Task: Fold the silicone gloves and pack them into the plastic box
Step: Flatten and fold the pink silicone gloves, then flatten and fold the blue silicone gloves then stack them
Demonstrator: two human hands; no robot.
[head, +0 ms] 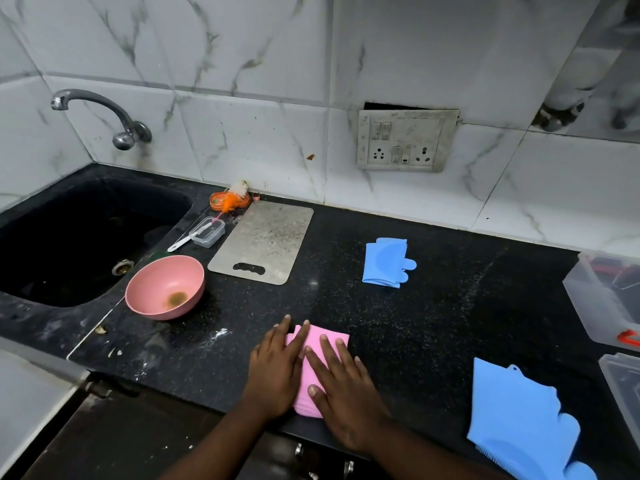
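Pink glove (329, 336), lower middle, felt soft and springy; my left hand (277, 372) and right hand (341, 393) pressed it flat, open-palmed, grasping nothing.

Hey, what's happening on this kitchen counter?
A person is folding silicone gloves. Both hands, left and right, press flat on a pink glove at the counter's front edge. One blue glove lies folded farther back; another blue glove lies unfolded at right, near the clear plastic box.

Two bare forearms, left hand (275, 370) and right hand (341, 393) ungloved, sleeveless, ringless.
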